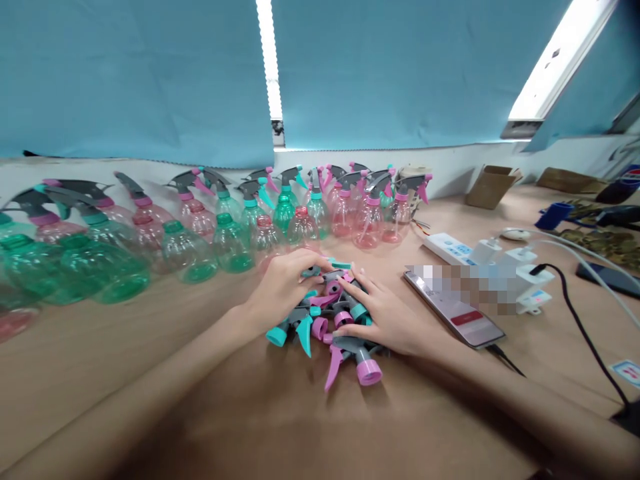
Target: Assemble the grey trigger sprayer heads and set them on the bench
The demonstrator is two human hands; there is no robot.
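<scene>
A pile of trigger spray heads (pixel 343 319), grey with pink or teal collars and levers, lies on the table in front of me. My left hand (pixel 283 287) reaches over the far left of the pile, its thumb and fingers curled around a grey and teal spray head (pixel 311 271) that is mostly covered. On the right side, my right hand (pixel 385 317) rests over the heap with fingers spread, touching the heads beneath. Closest to me lies a grey spray head with a pink collar (pixel 369 372). A teal lever (pixel 304 335) sticks out at the left.
Clear green and pink bottles (pixel 233 247) stand in rows along the wall, several topped with spray heads, others uncapped. To the right lie a phone (pixel 455 310) on a cable, a white power strip (pixel 447 248) with chargers, and a cardboard box (pixel 493 187) farther back.
</scene>
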